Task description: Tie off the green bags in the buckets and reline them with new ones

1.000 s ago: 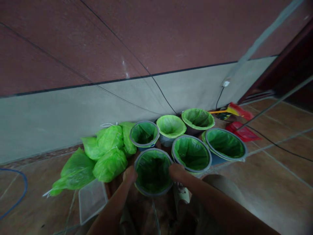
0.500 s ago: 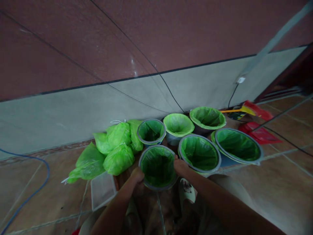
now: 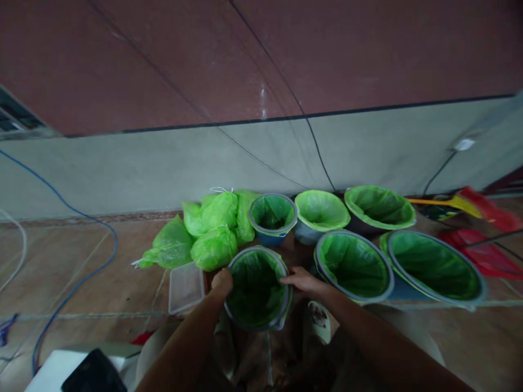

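Head view shows me the wall (image 3: 261,163) first, and I place everything from it. At its foot stand five lined bins, with tied green bags (image 3: 204,237) to their left. One more lined bin (image 3: 257,288) stands further from the wall, nearest to me. My left hand (image 3: 223,282) is curled on its left rim and my right hand (image 3: 300,279) lies with fingers stretched on the right rim. I judge the bin light and stiff, its liner thin and slippery, so the rim is the best hold.
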